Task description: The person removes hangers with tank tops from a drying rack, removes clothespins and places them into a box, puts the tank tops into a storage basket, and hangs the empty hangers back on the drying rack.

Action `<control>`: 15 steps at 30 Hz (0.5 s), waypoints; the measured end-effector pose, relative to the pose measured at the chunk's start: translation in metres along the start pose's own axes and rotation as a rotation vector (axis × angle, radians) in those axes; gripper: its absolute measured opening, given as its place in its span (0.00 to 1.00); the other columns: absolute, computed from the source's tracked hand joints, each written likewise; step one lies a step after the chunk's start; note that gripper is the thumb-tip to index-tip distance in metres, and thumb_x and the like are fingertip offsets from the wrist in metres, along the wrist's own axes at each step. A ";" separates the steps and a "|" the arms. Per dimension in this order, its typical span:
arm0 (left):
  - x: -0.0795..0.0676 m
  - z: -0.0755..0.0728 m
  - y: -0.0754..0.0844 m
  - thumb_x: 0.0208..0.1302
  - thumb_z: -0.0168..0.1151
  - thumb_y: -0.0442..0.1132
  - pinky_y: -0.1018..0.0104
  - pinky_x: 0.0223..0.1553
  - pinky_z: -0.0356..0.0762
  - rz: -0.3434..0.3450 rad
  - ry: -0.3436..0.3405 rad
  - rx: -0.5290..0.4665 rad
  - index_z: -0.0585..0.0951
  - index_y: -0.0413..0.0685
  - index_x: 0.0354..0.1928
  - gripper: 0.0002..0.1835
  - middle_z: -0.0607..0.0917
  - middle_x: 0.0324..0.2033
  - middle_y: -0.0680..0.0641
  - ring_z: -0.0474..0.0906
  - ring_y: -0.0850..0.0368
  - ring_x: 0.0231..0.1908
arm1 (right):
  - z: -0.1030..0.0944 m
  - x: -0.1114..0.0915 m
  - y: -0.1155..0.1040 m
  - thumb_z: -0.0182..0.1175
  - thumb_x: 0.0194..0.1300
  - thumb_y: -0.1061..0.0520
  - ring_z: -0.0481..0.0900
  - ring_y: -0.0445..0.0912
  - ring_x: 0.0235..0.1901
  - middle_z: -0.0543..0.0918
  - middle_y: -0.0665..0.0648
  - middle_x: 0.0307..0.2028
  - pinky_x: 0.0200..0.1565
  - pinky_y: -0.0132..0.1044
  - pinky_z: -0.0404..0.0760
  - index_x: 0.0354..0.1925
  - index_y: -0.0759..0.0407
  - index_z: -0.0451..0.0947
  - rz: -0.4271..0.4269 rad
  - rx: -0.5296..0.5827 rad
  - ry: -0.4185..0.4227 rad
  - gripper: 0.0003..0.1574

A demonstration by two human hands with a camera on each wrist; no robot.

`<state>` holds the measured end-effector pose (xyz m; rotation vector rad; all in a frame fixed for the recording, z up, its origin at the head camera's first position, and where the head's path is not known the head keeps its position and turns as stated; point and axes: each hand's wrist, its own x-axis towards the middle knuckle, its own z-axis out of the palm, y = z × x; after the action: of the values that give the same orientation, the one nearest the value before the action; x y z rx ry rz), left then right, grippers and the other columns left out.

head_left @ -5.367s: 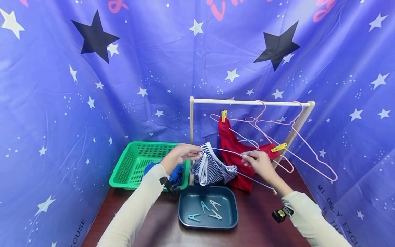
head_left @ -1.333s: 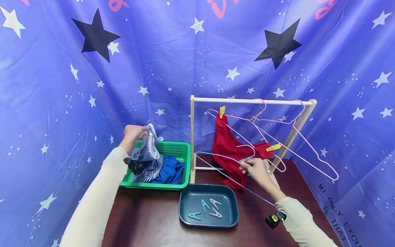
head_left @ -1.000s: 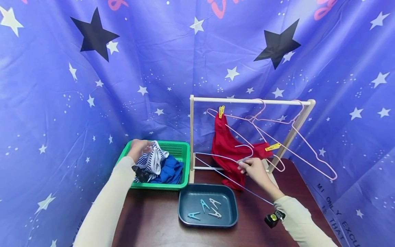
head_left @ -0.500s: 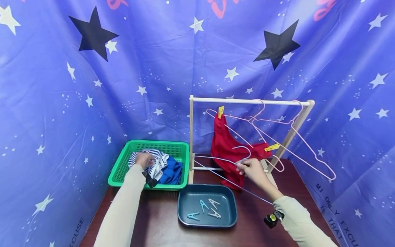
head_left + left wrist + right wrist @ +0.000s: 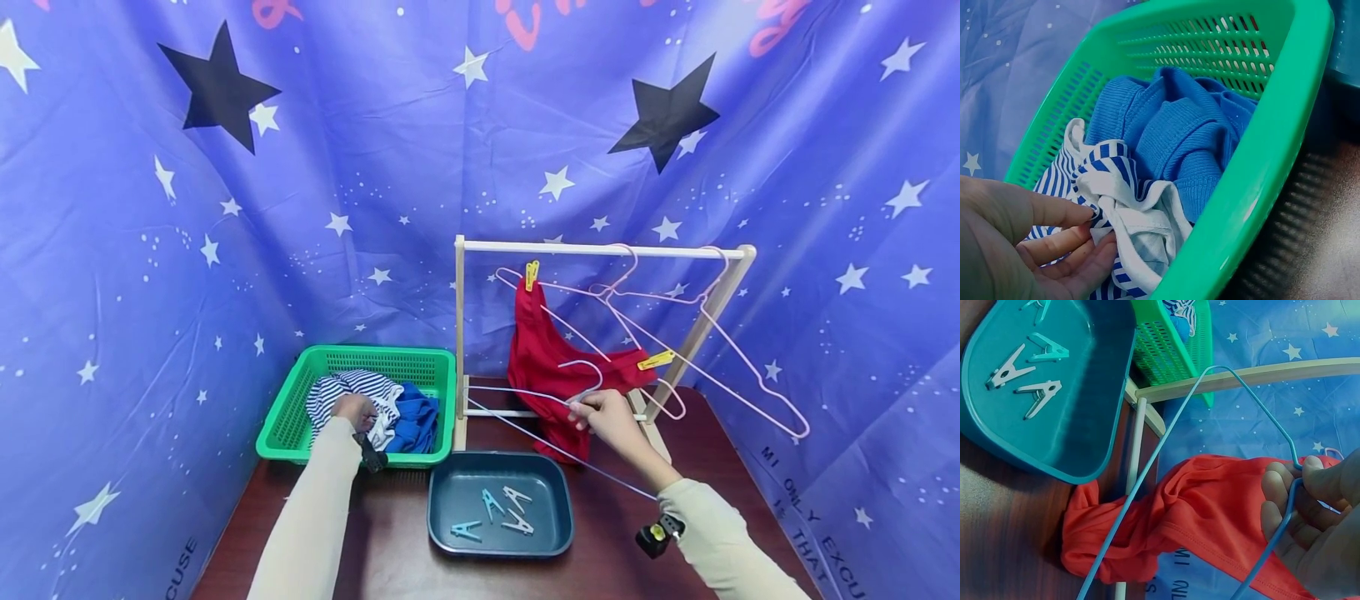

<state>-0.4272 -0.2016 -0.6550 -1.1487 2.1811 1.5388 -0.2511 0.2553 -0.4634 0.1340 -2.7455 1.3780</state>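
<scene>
Inside the green basket (image 5: 281,429), my left hand (image 5: 354,411) pinches a crumpled blue-and-white striped garment (image 5: 1110,156) by its white trim, as the left wrist view shows. A blue ribbed garment (image 5: 1175,134) lies bunched beside it. Over on the right, my right hand (image 5: 606,417) holds a light blue clothes hanger (image 5: 1175,412) by the neck under its hook. No garment is on this hanger. Behind it a red garment (image 5: 540,358) hangs from a pink hanger (image 5: 573,290), fixed with yellow clothespins (image 5: 657,360).
A white-barred wooden rack (image 5: 540,247) stands at the back right and carries a second pink hanger (image 5: 738,337). In front of it sits a dark blue tray (image 5: 442,542) with several clothespins (image 5: 491,502). A starry purple cloth surrounds the table.
My left hand has taken the striped garment away from the blue hanger and lowered it into the basket beside the blue garment. The right hand keeps the hanger, nearly still.
</scene>
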 end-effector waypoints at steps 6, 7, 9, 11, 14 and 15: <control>-0.142 -0.034 0.024 0.56 0.59 0.25 0.75 0.17 0.72 0.078 0.054 0.092 0.68 0.37 0.25 0.10 0.68 0.14 0.49 0.68 0.60 0.15 | 0.001 0.001 0.004 0.61 0.70 0.66 0.82 0.45 0.21 0.88 0.64 0.25 0.22 0.28 0.74 0.38 0.73 0.87 -0.009 -0.013 -0.001 0.10; -0.148 -0.036 0.024 0.56 0.59 0.25 0.75 0.17 0.71 0.089 0.060 0.096 0.69 0.36 0.26 0.08 0.69 0.15 0.49 0.69 0.60 0.16 | 0.002 0.001 0.004 0.61 0.70 0.66 0.82 0.46 0.21 0.88 0.64 0.25 0.22 0.28 0.74 0.38 0.73 0.87 -0.009 -0.012 -0.001 0.10; -0.155 -0.037 0.023 0.56 0.61 0.24 0.75 0.18 0.73 0.114 0.067 0.055 0.73 0.31 0.30 0.05 0.73 0.15 0.47 0.73 0.59 0.17 | 0.002 0.000 0.005 0.61 0.70 0.66 0.82 0.47 0.21 0.87 0.65 0.25 0.22 0.29 0.75 0.38 0.73 0.87 -0.013 -0.009 -0.004 0.10; -0.157 -0.038 0.022 0.57 0.63 0.25 0.73 0.21 0.75 0.141 0.075 0.038 0.76 0.26 0.36 0.07 0.78 0.19 0.43 0.76 0.57 0.19 | 0.001 0.000 0.005 0.61 0.70 0.66 0.82 0.48 0.22 0.87 0.66 0.26 0.22 0.29 0.75 0.38 0.73 0.87 -0.017 -0.008 -0.007 0.10; -0.161 -0.038 0.024 0.57 0.63 0.28 0.68 0.27 0.77 0.183 0.105 0.122 0.79 0.25 0.40 0.11 0.82 0.27 0.38 0.76 0.53 0.24 | 0.000 -0.001 0.004 0.60 0.70 0.66 0.83 0.48 0.22 0.87 0.67 0.26 0.23 0.30 0.77 0.39 0.73 0.87 -0.014 -0.009 -0.007 0.10; -0.162 -0.037 0.026 0.56 0.63 0.29 0.66 0.29 0.78 0.188 0.128 0.148 0.80 0.25 0.41 0.13 0.83 0.31 0.36 0.76 0.52 0.27 | 0.000 -0.001 0.004 0.60 0.70 0.66 0.83 0.48 0.22 0.88 0.67 0.26 0.23 0.30 0.78 0.39 0.73 0.87 -0.015 -0.011 -0.005 0.10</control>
<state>-0.3291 -0.1557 -0.5257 -1.0486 2.5044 1.3776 -0.2508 0.2579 -0.4667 0.1566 -2.7494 1.3611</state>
